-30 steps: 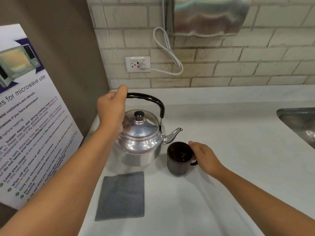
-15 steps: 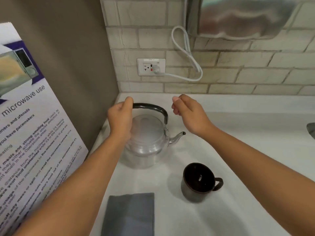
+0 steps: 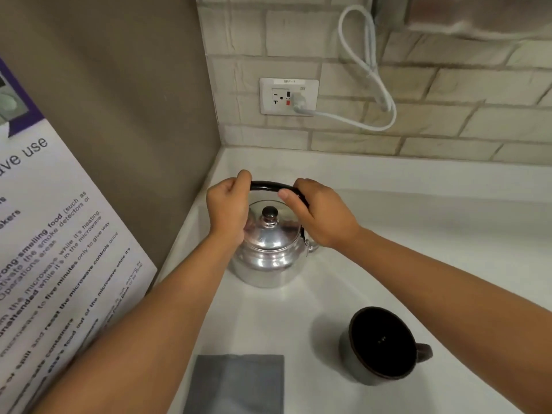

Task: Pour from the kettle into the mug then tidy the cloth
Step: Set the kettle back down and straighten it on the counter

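Note:
A shiny metal kettle (image 3: 268, 255) with a black-knobbed lid stands on the white counter in the corner. Its black arched handle (image 3: 268, 185) is upright. My left hand (image 3: 228, 209) grips the handle's left end. My right hand (image 3: 319, 212) grips the right end and hides the spout. A dark mug (image 3: 380, 346) sits apart at the near right, upright, its handle pointing right. A grey folded cloth (image 3: 237, 383) lies flat at the near edge, partly cut off by the frame.
A poster on microwave use (image 3: 50, 249) leans on the brown wall at left. The brick backsplash carries a socket (image 3: 288, 96) with a looped white cable (image 3: 370, 73). A steel fixture (image 3: 478, 13) hangs at top right.
My right hand left the mug, rose, and closed on the right end of the kettle handle. The kettle moved back toward the corner. My view shifted closer and leftward.

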Demonstrator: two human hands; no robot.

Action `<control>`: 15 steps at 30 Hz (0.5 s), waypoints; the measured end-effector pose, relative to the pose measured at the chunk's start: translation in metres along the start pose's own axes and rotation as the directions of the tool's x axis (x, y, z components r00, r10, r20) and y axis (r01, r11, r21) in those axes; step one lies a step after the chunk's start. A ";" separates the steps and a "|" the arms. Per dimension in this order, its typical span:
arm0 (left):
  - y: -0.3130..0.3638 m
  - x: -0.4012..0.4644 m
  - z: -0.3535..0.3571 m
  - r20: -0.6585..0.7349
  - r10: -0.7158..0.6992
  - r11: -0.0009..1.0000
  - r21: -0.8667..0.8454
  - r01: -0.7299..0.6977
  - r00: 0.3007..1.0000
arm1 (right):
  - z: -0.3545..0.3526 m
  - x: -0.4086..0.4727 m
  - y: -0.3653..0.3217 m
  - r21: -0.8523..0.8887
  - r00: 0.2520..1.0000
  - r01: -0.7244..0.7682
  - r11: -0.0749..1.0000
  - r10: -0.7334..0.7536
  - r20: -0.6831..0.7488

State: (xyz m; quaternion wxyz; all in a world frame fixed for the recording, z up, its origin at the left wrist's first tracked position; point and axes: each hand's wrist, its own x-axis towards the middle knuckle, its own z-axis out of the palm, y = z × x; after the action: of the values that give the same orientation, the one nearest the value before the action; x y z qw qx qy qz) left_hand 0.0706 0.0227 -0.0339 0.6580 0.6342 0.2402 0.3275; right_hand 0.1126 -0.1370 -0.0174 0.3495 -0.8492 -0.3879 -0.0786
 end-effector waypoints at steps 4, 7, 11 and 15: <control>-0.009 0.004 -0.002 0.004 -0.051 0.999 -0.003 0.051 0.999 | 0.007 0.004 0.005 -0.023 1.000 0.003 1.000 -0.003 -0.002; -0.015 0.009 -0.003 0.042 0.002 0.999 0.043 -0.004 0.999 | 0.010 0.008 0.010 -0.051 1.000 -0.006 0.999 0.006 -0.004; -0.020 0.019 -0.008 0.129 0.168 0.943 0.267 -0.197 0.977 | 0.013 0.018 0.020 -0.123 0.998 -0.048 0.991 0.051 0.024; -0.019 0.037 -0.012 0.218 0.224 0.757 0.575 -0.310 0.950 | 0.016 0.030 0.031 -0.147 0.980 -0.167 0.975 0.181 0.087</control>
State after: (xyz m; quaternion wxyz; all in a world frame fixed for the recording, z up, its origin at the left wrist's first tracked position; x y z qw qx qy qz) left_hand 0.0884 0.0585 -0.0500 0.3831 0.8584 0.1933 0.2810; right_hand 0.1528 -0.1225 -0.0340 0.2750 -0.9052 -0.3224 -0.0321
